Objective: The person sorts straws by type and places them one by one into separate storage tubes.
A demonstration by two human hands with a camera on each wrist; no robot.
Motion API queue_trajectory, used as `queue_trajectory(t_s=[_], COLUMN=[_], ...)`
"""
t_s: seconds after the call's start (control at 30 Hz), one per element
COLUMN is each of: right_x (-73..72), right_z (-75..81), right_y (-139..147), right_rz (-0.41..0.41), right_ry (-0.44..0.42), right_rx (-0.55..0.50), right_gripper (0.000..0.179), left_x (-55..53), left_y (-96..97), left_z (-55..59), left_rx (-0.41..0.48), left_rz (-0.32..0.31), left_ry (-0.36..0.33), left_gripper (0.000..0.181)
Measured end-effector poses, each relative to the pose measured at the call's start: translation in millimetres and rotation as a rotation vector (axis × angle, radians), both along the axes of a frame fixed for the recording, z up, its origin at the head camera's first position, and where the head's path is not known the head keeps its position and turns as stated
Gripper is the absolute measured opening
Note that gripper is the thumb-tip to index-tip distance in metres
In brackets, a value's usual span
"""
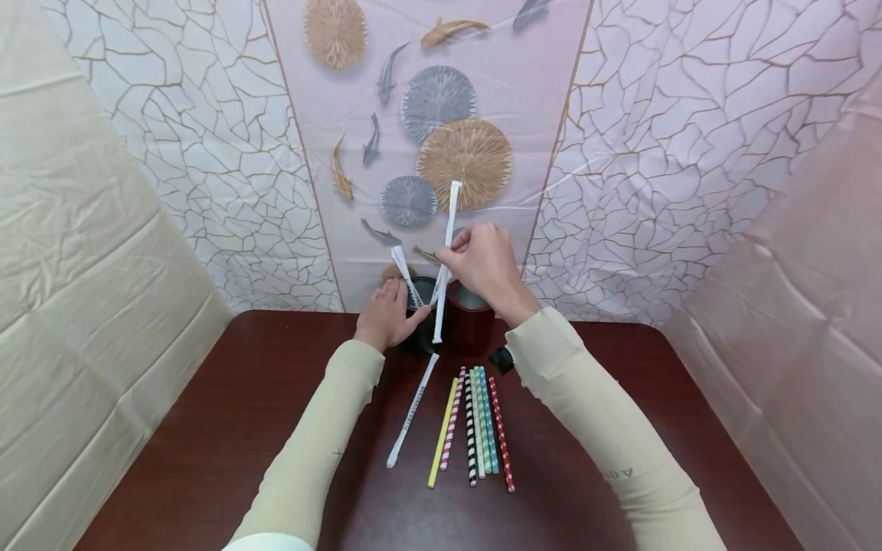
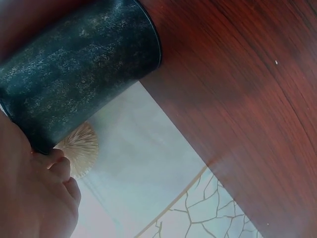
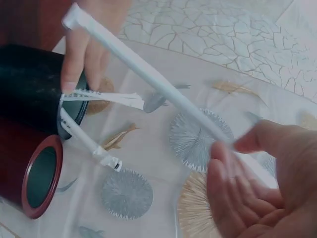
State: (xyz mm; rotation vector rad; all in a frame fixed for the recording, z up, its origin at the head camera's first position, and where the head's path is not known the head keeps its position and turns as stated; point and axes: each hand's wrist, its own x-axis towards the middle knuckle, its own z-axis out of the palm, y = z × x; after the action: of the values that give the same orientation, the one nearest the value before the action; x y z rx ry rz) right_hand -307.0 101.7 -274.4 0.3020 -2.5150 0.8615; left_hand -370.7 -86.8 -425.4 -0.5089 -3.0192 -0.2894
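Observation:
My right hand (image 1: 485,260) pinches a paper-wrapped straw (image 1: 451,218) between thumb and fingers. The straw is held steeply tilted above the cups, its lower end in front of the black cup (image 3: 29,74). At that cup's rim, my left hand (image 1: 387,312) holds it, thumb on the near side and fingers on the far side. Two more wrapped straws (image 3: 116,99) stick out of the black cup's mouth. Beside it stands a dark red cup (image 1: 472,325), whose mouth shows no straws in the right wrist view. The left wrist view shows the black cup's side and curled fingers (image 2: 62,171).
On the dark red wooden table (image 1: 276,428) lies one wrapped straw (image 1: 412,413). To its right are a yellow straw (image 1: 442,432), a red dotted straw (image 1: 501,436) and several striped or patterned ones. A patterned backdrop (image 1: 620,191) hangs behind the cups.

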Motion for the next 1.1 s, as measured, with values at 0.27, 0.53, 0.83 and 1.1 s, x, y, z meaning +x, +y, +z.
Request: queue_trajectory(t_s=[0.27, 0.53, 0.83, 1.1], right_x=[-14.1, -44.7, -66.6, -60.6], right_z=[-0.2, -33.7, -79.8, -85.0], right_y=[-15, -18, -26, -27], right_rz=[0.029, 0.058, 0.066, -0.045], right_ry=[0.187, 0.296, 0.25, -0.008], right_rx=[-0.151, -0.264, -0.258, 0.032], right_gripper=[0.016, 0.015, 0.014, 0.027], left_x=[0.7, 1.5, 1.3, -0.3], left_y=[0.1, 1.0, 0.2, 0.6], left_z=[2.2, 3.5, 3.3, 2.5], left_rx=[-0.067, -0.086, -0.093, -0.122], left_rz=[-0.009, 0.024, 0.042, 0.039], left_ry=[0.04, 0.01, 0.022, 0.005], left_gripper=[0.086, 0.091, 0.09, 0.09])
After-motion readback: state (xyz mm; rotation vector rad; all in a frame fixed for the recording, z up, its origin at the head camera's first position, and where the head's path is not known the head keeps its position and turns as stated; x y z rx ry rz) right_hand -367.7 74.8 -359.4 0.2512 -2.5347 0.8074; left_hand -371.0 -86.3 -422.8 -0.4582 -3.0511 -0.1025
